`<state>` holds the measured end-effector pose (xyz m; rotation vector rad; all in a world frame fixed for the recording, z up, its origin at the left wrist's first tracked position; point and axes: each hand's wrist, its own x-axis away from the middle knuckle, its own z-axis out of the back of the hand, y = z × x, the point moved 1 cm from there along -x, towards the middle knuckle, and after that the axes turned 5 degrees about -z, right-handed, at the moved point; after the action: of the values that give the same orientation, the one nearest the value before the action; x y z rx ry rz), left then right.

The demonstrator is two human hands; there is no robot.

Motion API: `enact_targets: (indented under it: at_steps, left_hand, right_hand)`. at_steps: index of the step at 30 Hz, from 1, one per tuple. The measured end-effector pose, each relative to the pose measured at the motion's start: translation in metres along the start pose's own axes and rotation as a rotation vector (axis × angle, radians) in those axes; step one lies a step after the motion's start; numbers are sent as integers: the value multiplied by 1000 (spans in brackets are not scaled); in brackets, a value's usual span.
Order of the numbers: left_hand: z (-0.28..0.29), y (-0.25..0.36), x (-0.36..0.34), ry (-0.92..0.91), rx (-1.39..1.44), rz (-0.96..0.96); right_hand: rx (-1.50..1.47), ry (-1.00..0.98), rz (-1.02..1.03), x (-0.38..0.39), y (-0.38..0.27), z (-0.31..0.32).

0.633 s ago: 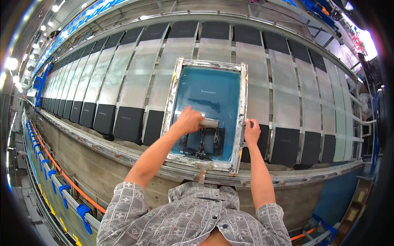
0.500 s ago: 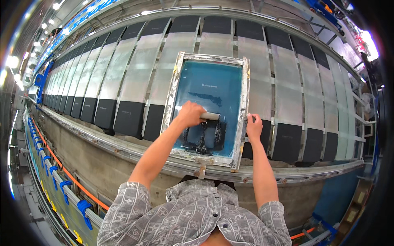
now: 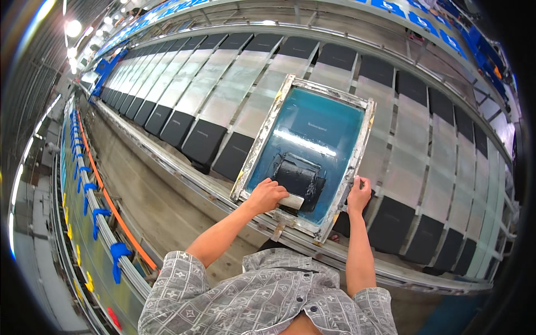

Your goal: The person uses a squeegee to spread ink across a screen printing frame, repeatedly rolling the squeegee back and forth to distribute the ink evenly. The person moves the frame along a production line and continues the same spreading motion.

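Observation:
A screen-printing frame (image 3: 250, 159) with pale, ink-smeared edges lies tilted over a row of flat boards. Its blue mesh (image 3: 318, 106) carries small light print near the far end. My left hand (image 3: 267, 196) is closed around the handle of a squeegee (image 3: 292, 201), near the mesh's close end. Black ink (image 3: 296, 174) spreads in a patch just beyond the squeegee, with ragged edges. At the frame's right side my right hand (image 3: 358, 195) has thumb and fingers pinched on the outer edge. The squeegee's blade is mostly hidden.
Long pale boards with dark fabric pieces (image 3: 204, 142) at their ends run in a row to both sides. A metal rail (image 3: 156, 162) passes along the near side. At left are an orange hose (image 3: 103, 192) and blue clamps (image 3: 118, 254).
My left hand has drawn the squeegee toward me, and a broad black ink patch now shows beyond it. My right hand stays at the frame's edge. The view has turned.

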<state>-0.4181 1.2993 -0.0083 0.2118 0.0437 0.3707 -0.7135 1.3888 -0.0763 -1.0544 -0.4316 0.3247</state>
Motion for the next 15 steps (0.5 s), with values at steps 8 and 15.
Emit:
enact_targets:
  at_steps: [8,15]
  left_hand:
    - [3,-26,9,-153,121,1]
    - [24,-78,-67,-149,84,-67]
  right_hand:
    - [73,70,52,16,-5,-21]
    - [176,71,7,12,-2,-29]
